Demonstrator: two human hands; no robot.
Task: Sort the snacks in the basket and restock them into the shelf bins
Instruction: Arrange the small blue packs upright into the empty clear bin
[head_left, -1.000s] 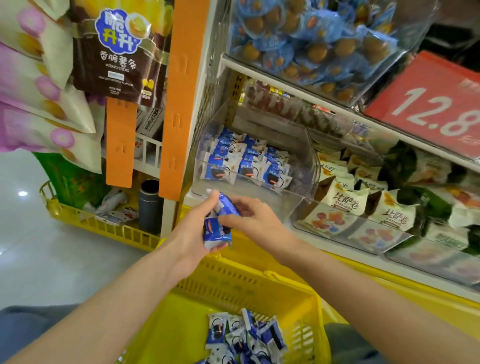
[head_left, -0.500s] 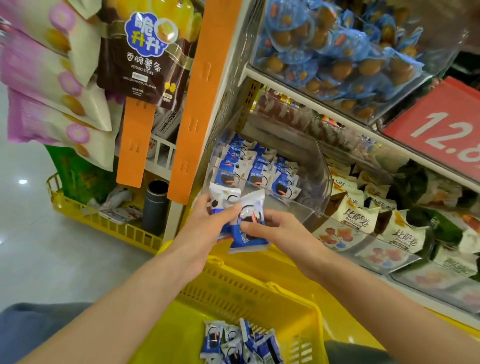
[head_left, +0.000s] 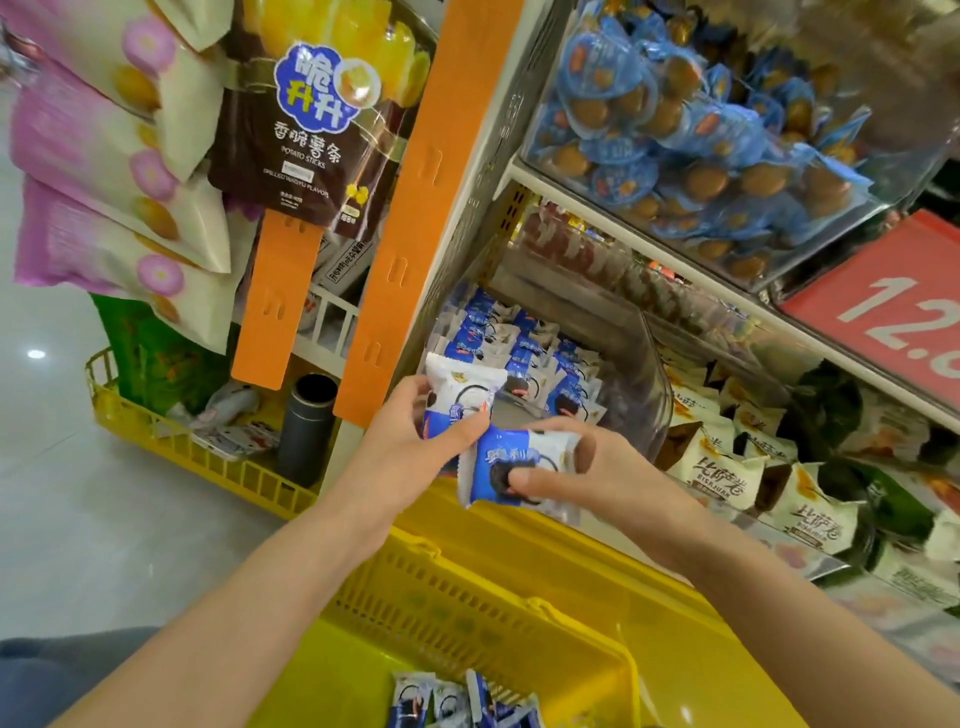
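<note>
Far left of the clear bin (head_left: 652, 400) hung pink bags (head_left: 104, 171) and a brown potato-stick bag (head_left: 306, 140). A dark cylinder (head_left: 306, 426) stood lower, and an orange strip (head_left: 415, 208) ran up just left of the bin. The bin's front wall stood between the hands and the blue-and-white packs (head_left: 524, 358) already inside.

The left hand (head_left: 410, 447), just in front of the bin's left corner, gripped one pack (head_left: 462, 395) standing upright, long axis vertical, thumb across its lower face. The right hand (head_left: 597, 467), in front of the bin's middle, pinched a second pack (head_left: 514, 462) lying sideways, long axis left to right, printed face up. Its thumb was on the face and its fingers curled over the top edge. The two packs touched. Both forearms rose over the yellow basket (head_left: 493, 613) below the bin, where more packs (head_left: 457, 701) lay. Right of the bin sat beige packets (head_left: 727, 467); above it were blue-wrapped snacks (head_left: 701, 130).
</note>
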